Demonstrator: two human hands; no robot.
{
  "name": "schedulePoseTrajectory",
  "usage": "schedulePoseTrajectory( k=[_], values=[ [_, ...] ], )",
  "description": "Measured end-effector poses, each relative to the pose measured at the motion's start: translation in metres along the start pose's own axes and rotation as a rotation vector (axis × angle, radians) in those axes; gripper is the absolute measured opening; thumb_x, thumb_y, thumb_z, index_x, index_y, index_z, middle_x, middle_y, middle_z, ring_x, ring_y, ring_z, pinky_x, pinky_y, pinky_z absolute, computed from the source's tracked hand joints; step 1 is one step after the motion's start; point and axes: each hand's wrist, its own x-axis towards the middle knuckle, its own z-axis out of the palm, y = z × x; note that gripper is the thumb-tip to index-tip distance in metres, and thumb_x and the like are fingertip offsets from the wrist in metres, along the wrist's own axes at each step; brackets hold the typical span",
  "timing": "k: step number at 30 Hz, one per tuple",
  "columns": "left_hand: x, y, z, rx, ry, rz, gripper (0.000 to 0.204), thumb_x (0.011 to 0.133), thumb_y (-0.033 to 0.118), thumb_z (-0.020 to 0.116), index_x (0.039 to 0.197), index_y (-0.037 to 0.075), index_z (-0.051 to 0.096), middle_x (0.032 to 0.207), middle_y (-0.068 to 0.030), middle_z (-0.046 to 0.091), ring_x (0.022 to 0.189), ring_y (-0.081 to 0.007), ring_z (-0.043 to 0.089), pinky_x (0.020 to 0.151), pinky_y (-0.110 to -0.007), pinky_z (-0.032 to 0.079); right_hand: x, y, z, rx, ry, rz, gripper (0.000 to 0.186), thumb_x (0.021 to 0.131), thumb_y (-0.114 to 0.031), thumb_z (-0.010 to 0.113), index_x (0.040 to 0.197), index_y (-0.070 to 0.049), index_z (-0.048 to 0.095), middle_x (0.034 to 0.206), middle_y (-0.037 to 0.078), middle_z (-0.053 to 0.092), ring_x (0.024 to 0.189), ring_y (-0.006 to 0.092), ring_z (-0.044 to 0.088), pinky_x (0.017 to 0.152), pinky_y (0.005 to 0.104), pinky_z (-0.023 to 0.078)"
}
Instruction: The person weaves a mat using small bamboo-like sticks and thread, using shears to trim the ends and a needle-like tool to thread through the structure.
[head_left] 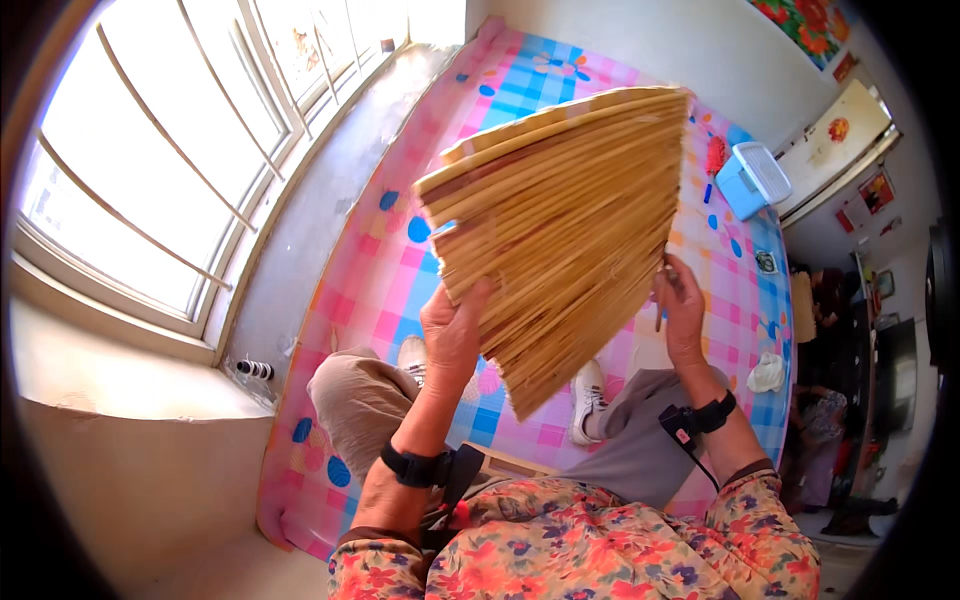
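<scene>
I hold up a large fan-shaped panel of woven yellow straw strips (560, 220) in front of me, its narrow end pointing down toward my knees. My left hand (452, 325) grips its left edge, thumb on the face of the strips. On the right edge rests my right hand (682, 308), pinching a thin stick or needle between the fingers. Black bands with small devices sit on both wrists. Below the panel show my bent legs in grey trousers and white shoes (588, 395).
I sit on a platform covered with a pink and blue checked sheet (385, 260). A wide window (150, 150) with a ledge runs along the left. A light blue plastic box (752, 178) and a white cloth (768, 372) lie at the right.
</scene>
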Motion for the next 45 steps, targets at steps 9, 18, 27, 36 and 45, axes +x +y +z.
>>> schedulePoseTrajectory(
  k=[9, 18, 27, 36, 45],
  values=[
    [-0.061, 0.164, 0.123, 0.668, -0.632, 0.491, 0.035, 0.087, 0.004, 0.066, 0.120, -0.004, 0.056, 0.093, -0.0114, 0.067, 0.082, -0.0206, 0.067, 0.070, -0.031, 0.053, -0.031, -0.084, -0.112, 0.574, 0.375, 0.113, 0.037, 0.099, -0.032, 0.051, 0.122, -0.003, 0.050, 0.084, 0.006, 0.056, 0.089, 0.0279, 0.067, 0.072, 0.0394, 0.057],
    [-0.097, 0.089, 0.137, 0.904, -1.068, 1.148, 0.044, 0.078, 0.005, 0.063, 0.119, -0.008, 0.052, 0.118, -0.0200, 0.060, 0.108, -0.0320, 0.061, 0.089, -0.043, 0.051, -0.105, -0.020, -0.167, 0.804, 0.302, 0.291, 0.026, 0.095, -0.026, 0.054, 0.110, -0.004, 0.053, 0.087, 0.007, 0.056, 0.080, 0.0239, 0.064, 0.068, 0.0358, 0.055],
    [-0.130, -0.001, 0.068, 0.973, -1.287, 1.012, 0.036, 0.074, 0.006, 0.065, 0.109, -0.002, 0.061, 0.112, -0.0157, 0.060, 0.106, -0.0312, 0.060, 0.090, -0.045, 0.050, -0.208, 0.030, -0.245, 0.287, 0.578, 0.543, 0.029, 0.094, -0.028, 0.061, 0.116, -0.009, 0.060, 0.081, 0.002, 0.058, 0.069, 0.0150, 0.058, 0.057, 0.0274, 0.046],
    [-0.112, 0.002, 0.035, 1.061, -1.354, 0.853, 0.032, 0.074, 0.010, 0.063, 0.104, -0.001, 0.059, 0.117, -0.0174, 0.056, 0.108, -0.0315, 0.059, 0.097, -0.044, 0.046, -0.180, -0.061, -0.121, -0.731, -0.289, -0.529, 0.033, 0.074, -0.007, 0.068, 0.106, -0.007, 0.064, 0.091, 0.006, 0.058, 0.079, 0.0223, 0.058, 0.069, 0.0350, 0.051],
    [-0.084, 0.014, -0.012, 1.104, -1.263, 0.572, 0.036, 0.073, 0.003, 0.067, 0.108, 0.000, 0.057, 0.131, -0.0134, 0.055, 0.118, -0.0324, 0.055, 0.106, -0.047, 0.040, -0.176, -0.043, -0.045, -0.619, -0.540, -0.515, 0.045, 0.067, -0.014, 0.078, 0.110, -0.009, 0.064, 0.094, 0.008, 0.056, 0.090, 0.0275, 0.059, 0.078, 0.0394, 0.051]
  ],
)
